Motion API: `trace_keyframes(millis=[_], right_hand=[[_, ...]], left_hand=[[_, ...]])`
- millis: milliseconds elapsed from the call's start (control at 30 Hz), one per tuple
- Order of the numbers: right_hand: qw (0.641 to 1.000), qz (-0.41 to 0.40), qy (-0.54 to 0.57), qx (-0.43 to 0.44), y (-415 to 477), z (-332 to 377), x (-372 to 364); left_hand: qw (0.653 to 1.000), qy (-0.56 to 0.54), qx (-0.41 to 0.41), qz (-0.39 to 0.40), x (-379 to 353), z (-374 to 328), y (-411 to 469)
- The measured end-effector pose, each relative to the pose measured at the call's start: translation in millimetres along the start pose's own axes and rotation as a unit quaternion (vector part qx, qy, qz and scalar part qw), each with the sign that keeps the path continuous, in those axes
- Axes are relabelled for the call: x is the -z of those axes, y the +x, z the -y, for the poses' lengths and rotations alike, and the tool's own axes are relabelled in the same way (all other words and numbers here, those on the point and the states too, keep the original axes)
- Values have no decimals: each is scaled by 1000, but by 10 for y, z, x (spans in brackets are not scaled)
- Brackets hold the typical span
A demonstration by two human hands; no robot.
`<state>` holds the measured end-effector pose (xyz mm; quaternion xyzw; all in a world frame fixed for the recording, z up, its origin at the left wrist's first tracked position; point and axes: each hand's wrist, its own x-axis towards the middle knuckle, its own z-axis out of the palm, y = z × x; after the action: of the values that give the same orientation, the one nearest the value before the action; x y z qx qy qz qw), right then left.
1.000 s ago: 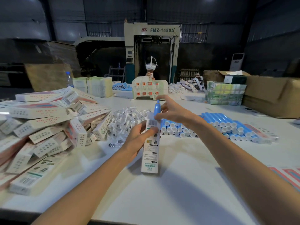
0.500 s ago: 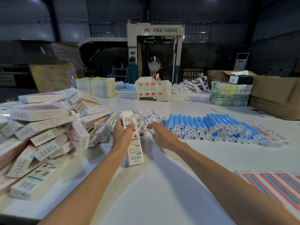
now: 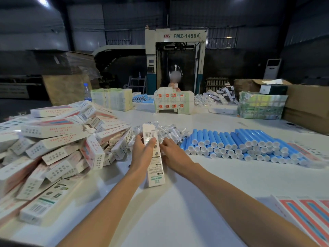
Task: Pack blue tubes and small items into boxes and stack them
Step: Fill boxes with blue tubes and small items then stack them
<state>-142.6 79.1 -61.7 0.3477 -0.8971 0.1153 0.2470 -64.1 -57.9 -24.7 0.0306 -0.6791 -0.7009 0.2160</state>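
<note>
Mid-task: my left hand (image 3: 143,150) grips one box (image 3: 154,166) on the table (image 3: 178,211), my right hand (image 3: 173,152) reaches the packets (image 3: 170,132), grasp unclear; boxes pile (image 3: 58,139) lies left, many tubes (image 3: 240,145) await packing

Bare left grip (image 3: 142,148), bare right grip (image 3: 173,155), forearms (image 3: 110,202) seemingly unsleeved
</note>
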Motion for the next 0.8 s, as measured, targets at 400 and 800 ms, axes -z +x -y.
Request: trace_keyframes(millis=[400, 800], right_hand=[[863, -184, 413, -225, -540, -233, 697], [869, -177, 419, -196, -664, -178, 1820]], left_hand=[[985, -100, 56, 129, -100, 1, -163], [969, -103, 20, 224, -217, -39, -391]])
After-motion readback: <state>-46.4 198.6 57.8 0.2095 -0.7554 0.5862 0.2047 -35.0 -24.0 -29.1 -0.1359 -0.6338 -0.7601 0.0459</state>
